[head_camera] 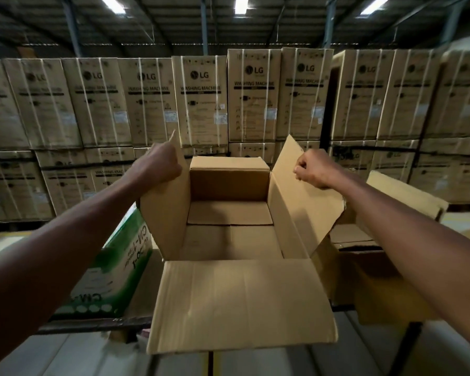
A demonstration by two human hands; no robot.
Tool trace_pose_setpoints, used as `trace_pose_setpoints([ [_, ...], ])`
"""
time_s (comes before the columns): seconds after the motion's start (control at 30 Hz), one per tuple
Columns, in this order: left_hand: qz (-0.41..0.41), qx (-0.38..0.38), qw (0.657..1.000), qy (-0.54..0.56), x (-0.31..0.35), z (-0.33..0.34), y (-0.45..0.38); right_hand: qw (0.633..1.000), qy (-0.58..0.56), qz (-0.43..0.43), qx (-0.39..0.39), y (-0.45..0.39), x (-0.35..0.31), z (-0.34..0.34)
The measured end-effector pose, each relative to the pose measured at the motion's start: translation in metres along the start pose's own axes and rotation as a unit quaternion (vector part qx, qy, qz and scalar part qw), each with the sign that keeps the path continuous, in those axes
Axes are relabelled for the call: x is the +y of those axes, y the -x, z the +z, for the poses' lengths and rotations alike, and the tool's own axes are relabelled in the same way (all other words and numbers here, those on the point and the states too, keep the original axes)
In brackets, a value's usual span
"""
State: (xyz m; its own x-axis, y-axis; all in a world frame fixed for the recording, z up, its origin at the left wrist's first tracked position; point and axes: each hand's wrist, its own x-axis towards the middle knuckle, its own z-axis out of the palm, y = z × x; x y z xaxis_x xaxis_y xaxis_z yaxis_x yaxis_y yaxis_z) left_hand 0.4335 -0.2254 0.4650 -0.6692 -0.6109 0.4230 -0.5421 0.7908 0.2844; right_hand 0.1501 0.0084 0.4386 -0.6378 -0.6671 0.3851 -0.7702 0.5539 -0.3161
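A plain brown cardboard box [229, 185] stands open in front of me, and I see nothing inside it. Its near flap [242, 302] hangs out toward me. My left hand [160, 161] grips the top edge of the left side flap [166, 213], which stands upright. My right hand [314, 168] pinches the top edge of the right side flap [296, 207], also raised. The far flap is folded down over the box's back wall.
A green and white printed carton [111, 270] lies on its side to the left of the box. More brown cartons [364, 256] sit to the right. A tall wall of stacked washing machine boxes [201, 101] fills the background. A pale floor [73, 356] shows below.
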Motion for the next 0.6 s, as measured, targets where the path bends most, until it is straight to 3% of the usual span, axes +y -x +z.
trace_pose_setpoints([
  [0.3,0.042,0.041,0.998,0.03,0.091,-0.049,0.002,0.998,0.012,-0.007,0.065,0.013,0.037,-0.105],
  [0.6,0.065,0.066,0.995,0.047,0.236,-0.031,-0.011,0.995,0.01,0.005,0.104,0.026,0.162,-0.196],
])
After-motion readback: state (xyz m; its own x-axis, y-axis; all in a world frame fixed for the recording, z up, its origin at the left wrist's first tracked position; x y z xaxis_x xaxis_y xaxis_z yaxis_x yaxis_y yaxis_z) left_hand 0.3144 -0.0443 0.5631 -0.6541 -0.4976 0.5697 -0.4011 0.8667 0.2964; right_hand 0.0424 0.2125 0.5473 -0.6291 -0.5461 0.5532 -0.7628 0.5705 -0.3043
